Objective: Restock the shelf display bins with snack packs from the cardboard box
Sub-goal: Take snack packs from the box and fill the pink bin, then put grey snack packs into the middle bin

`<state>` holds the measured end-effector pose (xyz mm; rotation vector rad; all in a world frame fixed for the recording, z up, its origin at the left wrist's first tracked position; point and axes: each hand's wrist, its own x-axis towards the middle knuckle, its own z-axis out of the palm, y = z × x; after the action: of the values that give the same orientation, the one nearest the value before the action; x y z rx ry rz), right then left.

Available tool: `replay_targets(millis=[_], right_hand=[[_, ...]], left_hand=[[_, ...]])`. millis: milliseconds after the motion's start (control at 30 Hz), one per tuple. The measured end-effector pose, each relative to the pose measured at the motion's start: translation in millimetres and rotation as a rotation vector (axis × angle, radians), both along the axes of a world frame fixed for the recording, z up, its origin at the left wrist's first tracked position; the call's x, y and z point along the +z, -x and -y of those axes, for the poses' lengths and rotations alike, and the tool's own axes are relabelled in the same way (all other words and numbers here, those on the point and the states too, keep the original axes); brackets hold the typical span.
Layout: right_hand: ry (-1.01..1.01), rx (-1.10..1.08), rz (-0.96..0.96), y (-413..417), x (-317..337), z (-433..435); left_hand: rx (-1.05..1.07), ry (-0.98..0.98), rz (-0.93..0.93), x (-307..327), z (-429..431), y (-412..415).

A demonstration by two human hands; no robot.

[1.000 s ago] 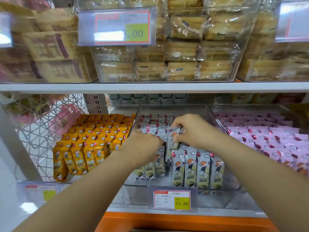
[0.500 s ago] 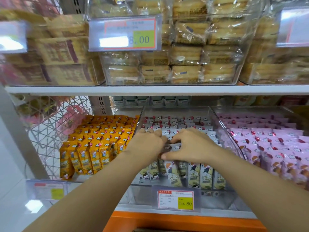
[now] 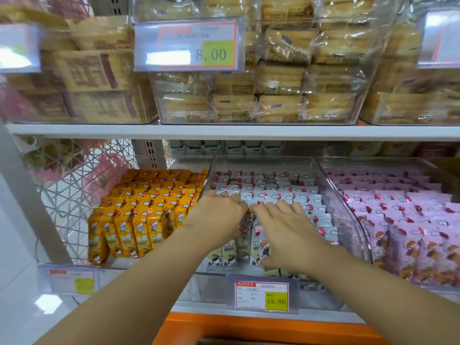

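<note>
The grey-white snack packs (image 3: 273, 192) stood in rows in the middle clear bin (image 3: 261, 159). The left hand (image 3: 219, 212) and right hand (image 3: 286, 227) lay flat on them, fingers straight, gripping nothing. Yellow packs (image 3: 139, 220) and pink packs (image 3: 410, 220) flanked the bin.

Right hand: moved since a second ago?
Yes. The right hand came down toward the 15.80 price tag, now flat on the white packs.
</note>
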<state>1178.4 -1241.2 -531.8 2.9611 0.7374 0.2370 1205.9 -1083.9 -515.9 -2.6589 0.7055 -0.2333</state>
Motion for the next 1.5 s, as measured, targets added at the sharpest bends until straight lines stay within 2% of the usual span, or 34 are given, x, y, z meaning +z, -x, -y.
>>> replay_targets(millis=[300, 467, 700, 767, 833, 933, 1033, 1133, 1200, 1333, 1500], right_hand=[[0.011, 0.061, 0.102, -4.4, -8.7, 1.8], [0.022, 0.063, 0.069, -4.8, -2.0, 6.6], [-0.083, 0.030, 0.040, 17.0, 22.8, 30.4], [-0.149, 0.010, 0.034, 26.8, 28.9, 35.5], [-0.241, 0.016, 0.066, 39.8, 29.1, 39.4], [-0.456, 0.073, 0.159, 69.2, 19.3, 46.8], [-0.634, 0.121, 0.179, 109.3, -4.1, 56.1], [-0.681, 0.085, 0.097, 140.5, -50.3, 71.5], [-0.667, -0.015, -0.034, 153.0, -88.1, 86.2], [-0.623, -0.300, -0.374, 161.1, -160.8, 122.1], [-0.404, -0.455, -0.716, 161.1, -219.0, 149.3]], left_hand=[[0.012, 0.002, 0.010, -1.1, 1.5, -1.4], [0.028, 0.010, 0.015, -2.8, 5.6, -4.1], [0.049, 0.104, 0.006, 10.2, 2.3, 17.4], [0.055, 0.217, -0.020, 17.1, 2.4, 35.4], [0.038, 0.426, -0.040, 16.9, 3.9, 59.2], [-0.120, 0.830, 0.000, -4.4, 11.8, 100.3], [-0.222, 1.031, -0.110, -41.0, 27.0, 139.8], [-0.157, 1.090, -0.284, -88.5, 41.3, 162.6], [-0.062, 1.082, -0.376, -123.4, 48.6, 168.9], [0.187, 0.957, -0.564, -189.4, 48.0, 169.3], [0.386, 0.718, -0.868, -255.6, 31.8, 168.3]])
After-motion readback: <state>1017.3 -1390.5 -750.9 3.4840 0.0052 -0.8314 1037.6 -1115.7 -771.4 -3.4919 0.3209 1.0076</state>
